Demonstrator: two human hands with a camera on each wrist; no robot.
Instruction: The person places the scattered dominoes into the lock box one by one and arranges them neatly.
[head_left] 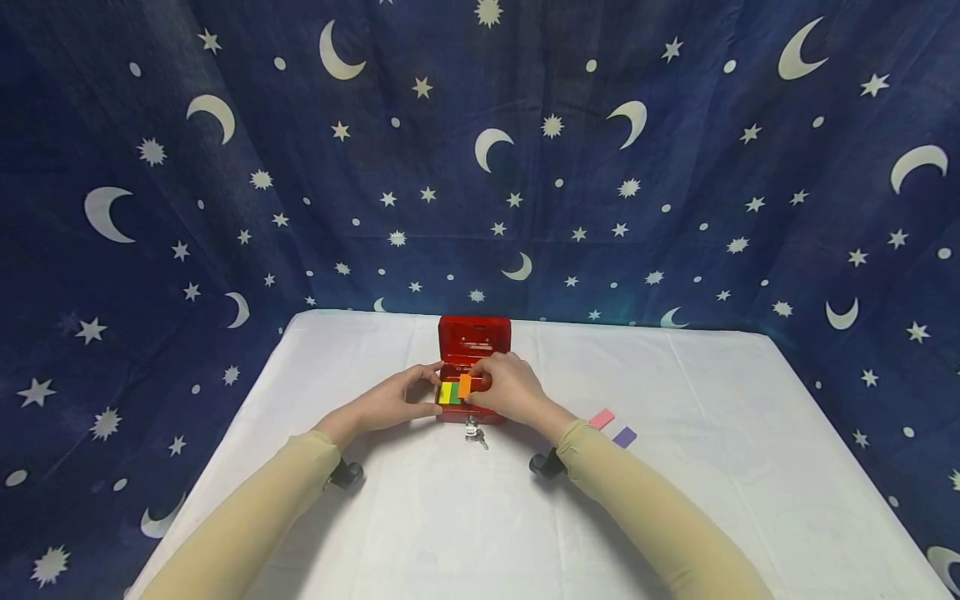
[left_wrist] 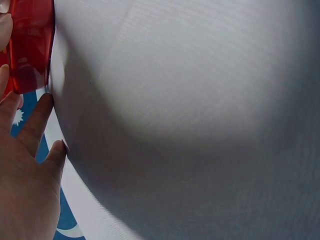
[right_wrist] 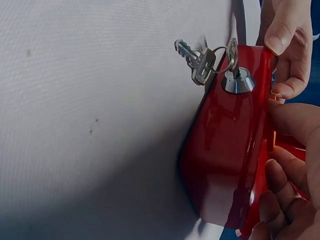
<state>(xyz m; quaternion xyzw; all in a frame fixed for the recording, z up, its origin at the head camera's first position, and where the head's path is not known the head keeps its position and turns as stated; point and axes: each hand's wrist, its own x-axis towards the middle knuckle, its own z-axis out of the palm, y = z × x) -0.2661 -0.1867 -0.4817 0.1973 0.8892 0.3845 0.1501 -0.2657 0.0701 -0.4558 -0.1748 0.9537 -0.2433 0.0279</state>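
Observation:
A small red cash box (head_left: 471,417) stands on the table with its lid raised. My left hand (head_left: 392,402) grips its left end, the thumb on the front rim and the fingers by the back left corner. Inside lie a yellow block (head_left: 446,392) and a green block (head_left: 454,392), side by side at the left. My right hand (head_left: 513,390) pinches a flat orange block (head_left: 464,386) between thumb and fingers, over the box just right of the green one. That hand hides the box's right part. Keys (right_wrist: 202,64) on a ring hang from the front lock (right_wrist: 238,81).
A pink block (head_left: 602,418) and a purple block (head_left: 625,437) lie on the white tablecloth (head_left: 420,517), to the right of the box beyond my right wrist. Behind the table hangs a dark blue curtain (head_left: 442,158) with moons and stars.

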